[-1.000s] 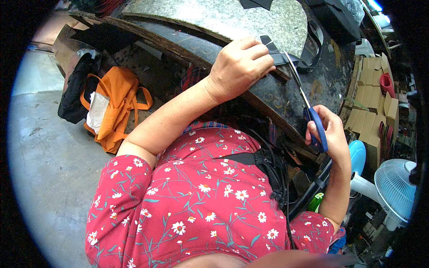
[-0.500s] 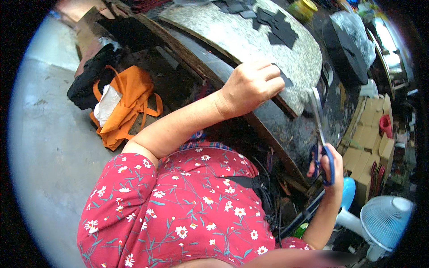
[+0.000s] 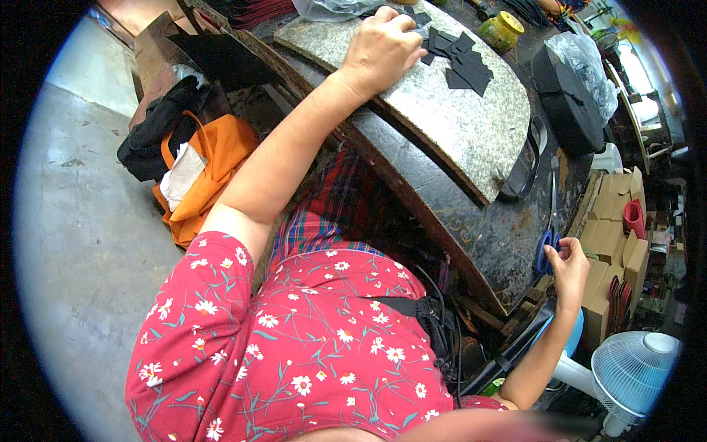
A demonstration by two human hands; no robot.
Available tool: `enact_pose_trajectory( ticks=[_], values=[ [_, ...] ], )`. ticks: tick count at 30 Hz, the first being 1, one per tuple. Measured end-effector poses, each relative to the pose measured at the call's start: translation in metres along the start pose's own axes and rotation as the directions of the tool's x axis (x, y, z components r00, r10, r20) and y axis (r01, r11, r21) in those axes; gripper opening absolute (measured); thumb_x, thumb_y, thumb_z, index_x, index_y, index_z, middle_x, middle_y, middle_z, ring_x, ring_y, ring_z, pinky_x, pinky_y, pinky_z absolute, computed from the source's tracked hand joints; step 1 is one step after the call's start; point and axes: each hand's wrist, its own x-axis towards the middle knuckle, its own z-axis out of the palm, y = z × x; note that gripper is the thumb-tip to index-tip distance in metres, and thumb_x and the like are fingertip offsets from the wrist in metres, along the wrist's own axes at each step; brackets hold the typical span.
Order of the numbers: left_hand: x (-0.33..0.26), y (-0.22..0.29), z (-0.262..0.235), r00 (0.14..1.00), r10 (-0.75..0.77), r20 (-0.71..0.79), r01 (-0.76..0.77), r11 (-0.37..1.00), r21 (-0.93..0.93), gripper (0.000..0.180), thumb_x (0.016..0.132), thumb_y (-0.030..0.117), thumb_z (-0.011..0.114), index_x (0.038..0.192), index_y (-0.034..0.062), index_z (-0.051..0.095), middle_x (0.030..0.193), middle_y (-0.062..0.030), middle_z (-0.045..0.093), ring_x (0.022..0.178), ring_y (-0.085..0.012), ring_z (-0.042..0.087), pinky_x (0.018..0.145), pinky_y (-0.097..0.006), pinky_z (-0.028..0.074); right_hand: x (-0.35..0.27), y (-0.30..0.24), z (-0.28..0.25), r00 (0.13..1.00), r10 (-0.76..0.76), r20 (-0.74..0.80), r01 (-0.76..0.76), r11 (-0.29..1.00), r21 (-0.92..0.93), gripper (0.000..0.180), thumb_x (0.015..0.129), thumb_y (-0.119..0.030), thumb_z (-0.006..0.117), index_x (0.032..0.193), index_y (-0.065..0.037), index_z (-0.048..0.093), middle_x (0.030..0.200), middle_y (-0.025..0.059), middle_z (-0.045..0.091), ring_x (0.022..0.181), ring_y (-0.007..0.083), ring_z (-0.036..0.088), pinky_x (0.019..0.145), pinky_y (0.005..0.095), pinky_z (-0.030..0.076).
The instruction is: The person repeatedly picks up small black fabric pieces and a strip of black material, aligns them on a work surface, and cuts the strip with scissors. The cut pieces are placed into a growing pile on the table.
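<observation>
My left hand (image 3: 384, 53) is over the far left part of a grey speckled board (image 3: 471, 140), with its fingers curled at the edge of a pile of small black flat pieces (image 3: 464, 68). Whether a piece is between those fingertips is hidden. On the right, my right hand (image 3: 570, 269) pinches the blue handle of a pair of scissors (image 3: 549, 247). The scissors' blades point away from me, low over the dark tabletop.
Beyond the board stand a yellow jar (image 3: 501, 32) and a black case-like block (image 3: 565, 103) beside clear plastic. A black strap (image 3: 532, 166) loops at the board's right edge. Cardboard boxes (image 3: 607, 214) and a fan (image 3: 633, 368) are at right; an orange bag (image 3: 221, 151) is at left.
My left hand has moved away from me, from the board's near edge to the pile. My right hand has shifted right and lowered the scissors toward the tabletop.
</observation>
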Motion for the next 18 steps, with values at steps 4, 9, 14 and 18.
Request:
enact_pose_trajectory(
  ticks=[4,9,14,18],
  values=[
    [0.017,0.031,0.02,0.998,-0.02,0.055,0.033,0.966,-0.256,0.026,0.085,0.033,0.074,0.093,0.0079,0.073,0.109,-0.0111,0.066,0.109,-0.0315,0.061,0.092,-0.041,0.053,0.004,-0.036,-0.008,0.978,-0.187,-0.088,0.196,0.974,0.111,0.026,0.088,-0.019,0.075,0.106,-0.001,0.067,0.09,0.0135,0.07,0.08,0.0244,0.068,0.075,0.0367,0.053],
    [0.046,0.081,0.048,0.769,-0.134,0.625,0.233,0.969,-0.077,0.083,0.094,0.072,0.042,0.134,0.0002,0.056,0.141,-0.0311,0.046,0.134,-0.0552,0.038,0.113,-0.06,0.03,0.014,-0.094,0.027,0.789,-0.579,-0.203,0.599,0.8,0.046,0.033,0.093,-0.013,0.066,0.124,-0.004,0.064,0.124,0.016,0.064,0.121,0.0346,0.057,0.105,0.0422,0.044],
    [0.042,0.107,0.057,0.79,-0.112,0.603,0.258,0.952,-0.162,0.083,0.095,0.071,0.042,0.138,0.0014,0.054,0.144,-0.0273,0.047,0.138,-0.0544,0.035,0.11,-0.069,0.026,0.007,-0.12,0.05,0.824,-0.557,-0.104,0.565,0.823,0.062,0.036,0.092,-0.008,0.063,0.128,-0.006,0.063,0.127,0.0164,0.064,0.119,0.0349,0.059,0.105,0.0428,0.045],
    [0.034,0.103,0.071,0.891,-0.055,0.45,0.317,0.785,-0.532,0.078,0.095,0.068,0.046,0.138,0.0035,0.056,0.144,-0.0246,0.049,0.14,-0.0479,0.038,0.108,-0.069,0.03,0.01,-0.121,0.043,0.886,-0.462,0.035,0.454,0.881,0.136,0.04,0.089,-0.007,0.067,0.129,-0.007,0.063,0.127,0.0185,0.063,0.117,0.0338,0.06,0.104,0.0424,0.046]
  ],
)
